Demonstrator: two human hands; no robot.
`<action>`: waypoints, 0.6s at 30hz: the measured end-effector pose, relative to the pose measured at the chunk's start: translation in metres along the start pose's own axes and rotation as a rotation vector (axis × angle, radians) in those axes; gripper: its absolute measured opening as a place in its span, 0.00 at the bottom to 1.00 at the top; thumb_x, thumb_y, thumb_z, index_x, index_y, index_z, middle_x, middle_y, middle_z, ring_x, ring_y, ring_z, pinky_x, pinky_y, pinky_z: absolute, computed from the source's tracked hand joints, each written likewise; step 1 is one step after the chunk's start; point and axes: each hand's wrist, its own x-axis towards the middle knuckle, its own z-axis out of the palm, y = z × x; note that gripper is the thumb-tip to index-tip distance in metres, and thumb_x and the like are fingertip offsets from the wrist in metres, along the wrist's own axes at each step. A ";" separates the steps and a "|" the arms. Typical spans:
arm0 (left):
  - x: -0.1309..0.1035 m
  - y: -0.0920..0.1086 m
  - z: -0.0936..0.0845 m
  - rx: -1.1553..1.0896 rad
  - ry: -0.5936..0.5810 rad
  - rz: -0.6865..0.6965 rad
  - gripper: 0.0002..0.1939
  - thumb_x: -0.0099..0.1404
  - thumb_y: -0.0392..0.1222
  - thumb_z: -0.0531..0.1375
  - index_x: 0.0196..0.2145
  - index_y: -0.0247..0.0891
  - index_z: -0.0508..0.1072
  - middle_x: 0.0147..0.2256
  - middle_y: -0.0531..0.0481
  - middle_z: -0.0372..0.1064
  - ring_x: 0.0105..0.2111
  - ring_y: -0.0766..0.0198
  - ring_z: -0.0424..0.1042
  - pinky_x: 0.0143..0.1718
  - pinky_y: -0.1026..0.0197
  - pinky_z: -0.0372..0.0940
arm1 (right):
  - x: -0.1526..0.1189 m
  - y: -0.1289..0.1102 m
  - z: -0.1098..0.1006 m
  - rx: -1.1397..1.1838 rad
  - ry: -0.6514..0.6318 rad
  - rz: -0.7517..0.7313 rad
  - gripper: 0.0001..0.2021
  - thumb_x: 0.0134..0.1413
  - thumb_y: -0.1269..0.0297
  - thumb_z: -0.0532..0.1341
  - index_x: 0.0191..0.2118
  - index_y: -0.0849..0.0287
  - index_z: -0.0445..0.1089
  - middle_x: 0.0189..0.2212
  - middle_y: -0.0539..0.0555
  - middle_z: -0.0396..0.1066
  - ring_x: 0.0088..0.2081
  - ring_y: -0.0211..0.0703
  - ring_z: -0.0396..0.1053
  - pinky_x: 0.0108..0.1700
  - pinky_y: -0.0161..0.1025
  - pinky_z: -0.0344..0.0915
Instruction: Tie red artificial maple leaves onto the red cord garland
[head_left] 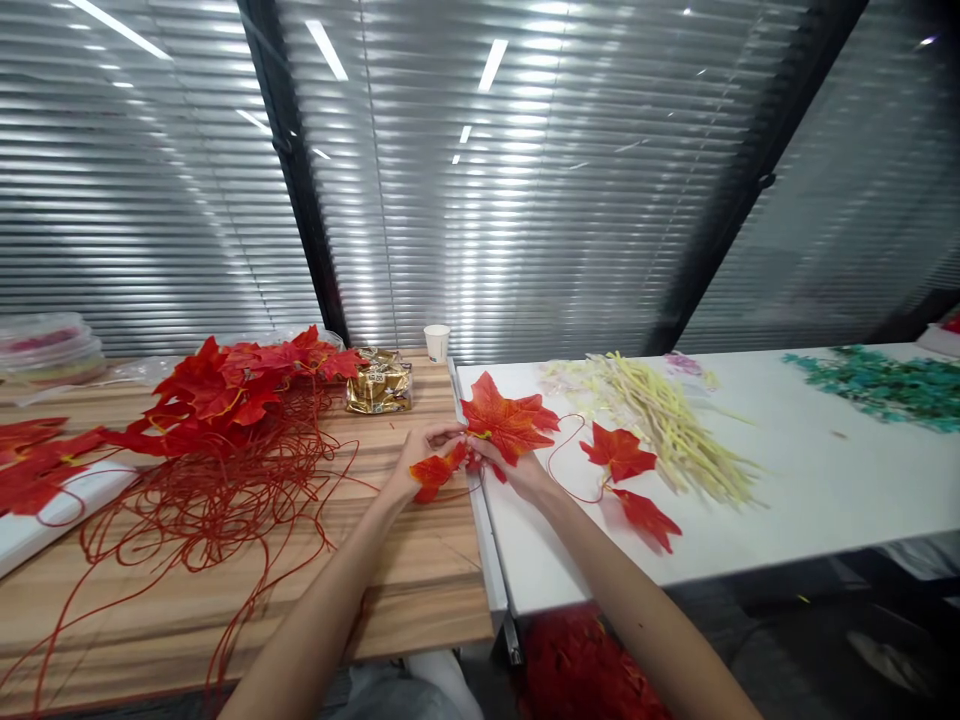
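While over the table seam: both hands pinch the leaf garland
left hand [417, 462]: gripping small leaf
right hand [517, 470]: gripping vine
leaf garland [504, 424]: bright red-orange maple leaves

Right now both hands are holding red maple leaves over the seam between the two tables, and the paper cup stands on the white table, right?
Not quite. The head view shows the paper cup on the wooden table, at its far edge. The left hand and right hand do hold red maple leaves there.

An office used as a craft workroom: glass walls with closed blinds [525, 200] fill the upper frame, ceiling strip lights reflected; two worktables [825, 480] below hold artificial leaves [240, 385].
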 end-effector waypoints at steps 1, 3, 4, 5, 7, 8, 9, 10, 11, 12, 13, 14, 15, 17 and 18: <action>0.000 0.000 0.000 0.020 -0.002 -0.004 0.18 0.53 0.49 0.60 0.36 0.31 0.74 0.34 0.43 0.72 0.29 0.62 0.70 0.31 0.61 0.65 | 0.000 -0.001 0.000 -0.010 0.015 -0.003 0.11 0.41 0.56 0.65 0.24 0.58 0.69 0.22 0.50 0.66 0.25 0.38 0.61 0.27 0.35 0.60; 0.000 0.000 0.000 0.078 0.017 -0.010 0.18 0.54 0.50 0.60 0.35 0.32 0.75 0.34 0.43 0.73 0.30 0.62 0.69 0.32 0.61 0.65 | 0.000 -0.001 0.001 -0.021 0.060 -0.010 0.11 0.40 0.56 0.66 0.25 0.58 0.69 0.23 0.51 0.67 0.25 0.38 0.62 0.27 0.35 0.61; 0.000 0.000 0.000 0.106 0.038 -0.005 0.18 0.54 0.50 0.60 0.34 0.32 0.75 0.33 0.43 0.73 0.30 0.62 0.70 0.33 0.61 0.65 | 0.000 -0.001 0.001 -0.020 0.080 -0.011 0.11 0.39 0.57 0.66 0.26 0.58 0.69 0.23 0.51 0.67 0.25 0.38 0.62 0.28 0.36 0.62; 0.001 -0.001 -0.001 0.125 0.059 0.001 0.17 0.53 0.50 0.60 0.33 0.32 0.75 0.33 0.44 0.73 0.31 0.61 0.70 0.34 0.61 0.65 | -0.001 -0.001 0.001 -0.014 0.092 -0.009 0.12 0.38 0.57 0.67 0.27 0.59 0.70 0.24 0.51 0.68 0.26 0.38 0.63 0.28 0.36 0.62; 0.002 -0.002 -0.001 0.141 0.079 0.010 0.17 0.51 0.51 0.62 0.31 0.32 0.75 0.32 0.44 0.73 0.31 0.60 0.70 0.35 0.60 0.66 | -0.001 -0.001 0.002 -0.002 0.088 0.000 0.12 0.37 0.57 0.67 0.27 0.59 0.70 0.25 0.52 0.68 0.26 0.39 0.64 0.29 0.37 0.63; 0.002 -0.003 -0.001 0.139 0.081 0.013 0.17 0.50 0.51 0.62 0.31 0.32 0.76 0.32 0.44 0.73 0.31 0.60 0.71 0.35 0.60 0.66 | -0.001 -0.001 0.002 0.004 0.081 0.003 0.12 0.37 0.57 0.67 0.27 0.59 0.70 0.25 0.52 0.69 0.26 0.39 0.64 0.30 0.37 0.64; 0.002 -0.004 -0.001 0.133 0.083 0.011 0.18 0.50 0.51 0.62 0.31 0.33 0.76 0.32 0.44 0.74 0.31 0.60 0.71 0.35 0.60 0.66 | -0.001 -0.001 0.002 0.009 0.077 0.005 0.12 0.37 0.56 0.67 0.27 0.59 0.70 0.25 0.52 0.69 0.27 0.39 0.64 0.30 0.37 0.64; 0.002 -0.004 -0.001 0.128 0.082 0.009 0.18 0.49 0.51 0.63 0.31 0.33 0.76 0.32 0.44 0.74 0.31 0.60 0.71 0.34 0.60 0.66 | -0.001 -0.001 0.003 0.013 0.075 0.005 0.12 0.37 0.56 0.67 0.27 0.59 0.70 0.25 0.52 0.69 0.27 0.40 0.64 0.30 0.38 0.64; 0.002 -0.004 0.000 0.125 0.082 0.009 0.18 0.50 0.51 0.63 0.31 0.33 0.76 0.32 0.44 0.74 0.30 0.60 0.71 0.34 0.60 0.66 | -0.001 -0.002 0.003 0.015 0.072 0.004 0.12 0.37 0.56 0.67 0.27 0.58 0.70 0.25 0.52 0.69 0.27 0.40 0.65 0.30 0.38 0.64; 0.002 -0.004 0.000 0.125 0.084 0.011 0.17 0.50 0.51 0.62 0.31 0.33 0.76 0.32 0.44 0.74 0.30 0.60 0.71 0.34 0.60 0.66 | -0.001 -0.002 0.004 0.018 0.069 0.003 0.12 0.37 0.56 0.67 0.26 0.58 0.71 0.25 0.52 0.69 0.27 0.40 0.65 0.30 0.39 0.64; 0.002 -0.004 0.000 0.130 0.089 0.014 0.17 0.50 0.50 0.62 0.31 0.32 0.76 0.32 0.44 0.74 0.30 0.60 0.71 0.34 0.60 0.66 | -0.002 -0.003 0.004 0.019 0.066 0.002 0.12 0.37 0.56 0.67 0.26 0.58 0.71 0.25 0.53 0.69 0.27 0.40 0.65 0.31 0.39 0.64; 0.002 -0.004 0.001 0.140 0.095 0.019 0.17 0.50 0.50 0.62 0.31 0.32 0.76 0.32 0.44 0.74 0.29 0.60 0.71 0.34 0.60 0.66 | -0.002 -0.004 0.005 0.015 0.063 0.000 0.11 0.37 0.56 0.67 0.25 0.58 0.71 0.25 0.53 0.69 0.27 0.40 0.65 0.31 0.39 0.64; 0.001 -0.004 0.001 0.153 0.102 0.026 0.16 0.51 0.50 0.62 0.31 0.32 0.76 0.31 0.44 0.74 0.29 0.60 0.71 0.34 0.60 0.66 | -0.002 -0.005 0.005 0.013 0.062 -0.002 0.11 0.37 0.56 0.67 0.25 0.58 0.71 0.25 0.52 0.69 0.27 0.40 0.65 0.31 0.39 0.64; 0.001 -0.003 0.001 0.188 0.117 0.044 0.15 0.51 0.49 0.62 0.30 0.32 0.76 0.32 0.44 0.74 0.30 0.60 0.71 0.35 0.60 0.66 | -0.002 -0.006 0.005 0.020 0.057 0.005 0.10 0.37 0.57 0.67 0.25 0.57 0.71 0.24 0.52 0.69 0.27 0.41 0.65 0.32 0.39 0.64; 0.001 -0.003 0.001 0.204 0.118 0.050 0.15 0.52 0.49 0.61 0.30 0.32 0.75 0.32 0.44 0.74 0.30 0.60 0.71 0.35 0.60 0.66 | -0.002 -0.006 0.004 0.027 0.051 0.016 0.10 0.36 0.57 0.68 0.25 0.57 0.71 0.24 0.51 0.69 0.27 0.41 0.65 0.32 0.40 0.64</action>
